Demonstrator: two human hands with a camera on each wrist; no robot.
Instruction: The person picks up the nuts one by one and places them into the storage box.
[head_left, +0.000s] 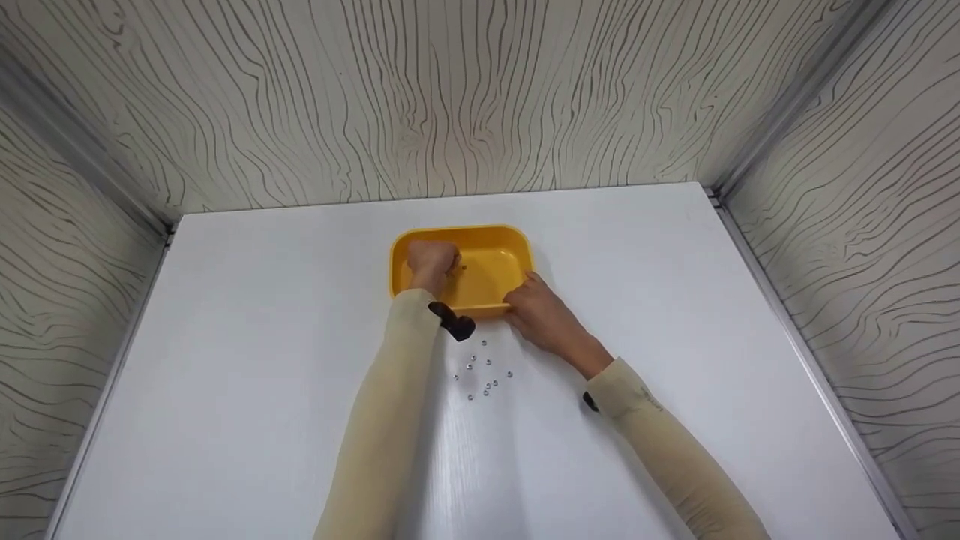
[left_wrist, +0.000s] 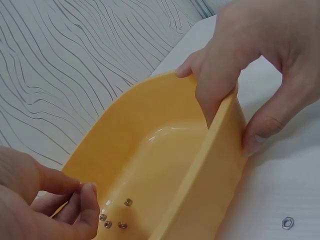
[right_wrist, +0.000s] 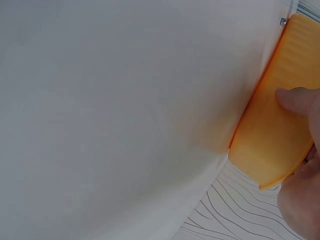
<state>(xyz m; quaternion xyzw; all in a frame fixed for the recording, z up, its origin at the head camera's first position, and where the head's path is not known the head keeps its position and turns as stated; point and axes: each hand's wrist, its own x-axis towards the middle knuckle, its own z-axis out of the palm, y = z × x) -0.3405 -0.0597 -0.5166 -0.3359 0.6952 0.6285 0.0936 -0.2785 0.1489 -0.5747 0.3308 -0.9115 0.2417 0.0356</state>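
A yellow plastic bin (head_left: 491,277) sits on the white table. My left hand (head_left: 433,259) reaches inside its left part, fingers curled and fingertips drawn together; no object shows between them. Several small metal nuts (left_wrist: 122,225) lie on the bin floor by those fingertips. At the near right corner my right hand (head_left: 547,319) grips the bin's wall, fingers over the rim inside and thumb (right_wrist: 295,98) on the outer side. More loose nuts (head_left: 488,362) are scattered on the table in front of the bin, between my forearms.
The white table (head_left: 262,337) extends to both sides of the bin. Wood-grain patterned panels (head_left: 450,97) stand behind it and at both sides, with grey metal strips (head_left: 795,97) at the corners. A black device (head_left: 454,322) is on my left wrist, near the bin's front rim.
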